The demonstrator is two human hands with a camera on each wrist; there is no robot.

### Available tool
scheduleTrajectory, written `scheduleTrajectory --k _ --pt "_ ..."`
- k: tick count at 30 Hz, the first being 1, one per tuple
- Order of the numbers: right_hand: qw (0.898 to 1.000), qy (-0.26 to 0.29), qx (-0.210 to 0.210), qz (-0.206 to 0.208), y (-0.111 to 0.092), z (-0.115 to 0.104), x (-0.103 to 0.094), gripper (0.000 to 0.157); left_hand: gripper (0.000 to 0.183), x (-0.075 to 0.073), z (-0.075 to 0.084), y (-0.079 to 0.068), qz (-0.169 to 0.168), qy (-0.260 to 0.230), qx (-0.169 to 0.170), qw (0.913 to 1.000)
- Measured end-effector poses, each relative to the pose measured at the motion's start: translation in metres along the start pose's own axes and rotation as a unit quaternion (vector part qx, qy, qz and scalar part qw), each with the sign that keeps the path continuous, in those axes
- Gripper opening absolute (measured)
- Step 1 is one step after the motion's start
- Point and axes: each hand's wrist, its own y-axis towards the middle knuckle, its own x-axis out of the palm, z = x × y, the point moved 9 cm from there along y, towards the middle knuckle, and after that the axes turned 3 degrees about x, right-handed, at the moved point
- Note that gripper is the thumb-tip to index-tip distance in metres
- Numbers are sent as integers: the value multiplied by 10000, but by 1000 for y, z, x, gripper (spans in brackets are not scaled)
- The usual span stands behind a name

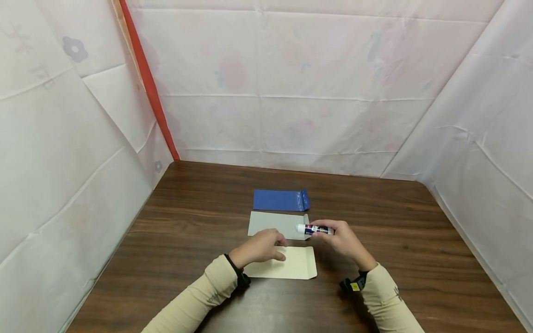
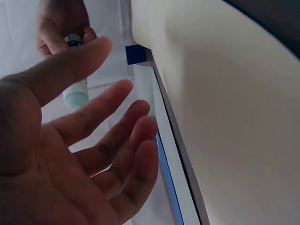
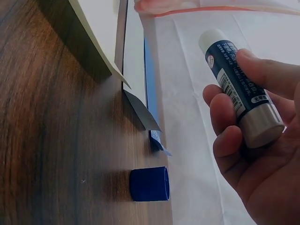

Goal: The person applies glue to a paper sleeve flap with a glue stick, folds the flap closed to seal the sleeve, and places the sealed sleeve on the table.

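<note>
Hovering over the flap end of the grey envelope (image 1: 270,224), the glue stick (image 3: 234,79) sits pale tip forward in the right hand's (image 1: 339,238) grip, thumb and fingers wrapped on it. Gluing looks to be the step in hand; the next move calls for lowering that tip squarely onto the flap. Left hand (image 1: 260,245) holding nothing, fingers loosely bent, partly covering the cream envelope (image 1: 295,263). Beyond lies a blue envelope (image 1: 275,200), flap shiny; a blue cap (image 3: 149,184) sits on the desk (image 1: 187,208).
</note>
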Motion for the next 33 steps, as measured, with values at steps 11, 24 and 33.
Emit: scheduleTrajectory --k 11,24,33 --pt "9999 -105 -16 -77 -1 1 3 27 37 12 3 -4 -198 875 89 9959" --pt "9998 -173 139 -26 -1 6 3 29 43 13 9 -4 -301 1587 560 9853" --pt "9970 -725 -258 79 -2 -3 -1 25 37 6 12 -2 -56 2031 668 9769"
